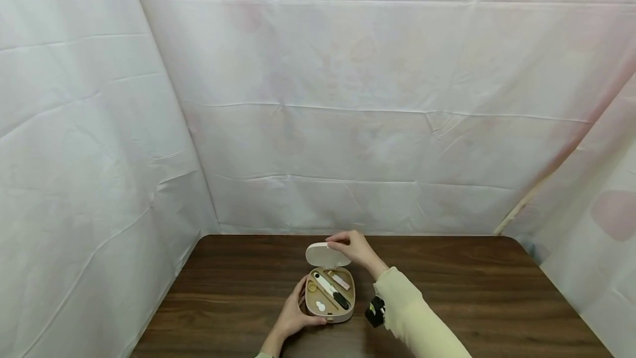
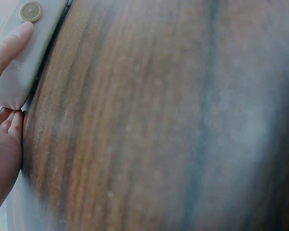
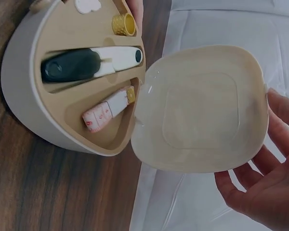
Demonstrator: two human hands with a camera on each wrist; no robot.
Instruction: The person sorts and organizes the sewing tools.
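Observation:
A small cream sewing box (image 1: 340, 318) stands on the table with its hinged lid (image 3: 202, 110) raised. My left hand (image 1: 291, 316) grips the box's left side, its thumb on the front beside a round button (image 2: 30, 11). With the fingers of my right hand (image 1: 354, 248) I hold the lid's far edge. Inside the beige tray lie black-and-white thread snips (image 3: 91, 63) in the middle slot. To one side is a rolled pink-and-white measuring tape (image 3: 108, 109). The other compartment has a gold thimble (image 3: 125, 25) and a small white cloud-shaped piece (image 3: 87, 5).
The dark wooden table (image 1: 238, 291) has rounded far corners. Pale, creased cloth (image 1: 318, 142) hangs behind it and on both sides. A black device (image 1: 375, 311) is worn at my right wrist, by the cream sleeve.

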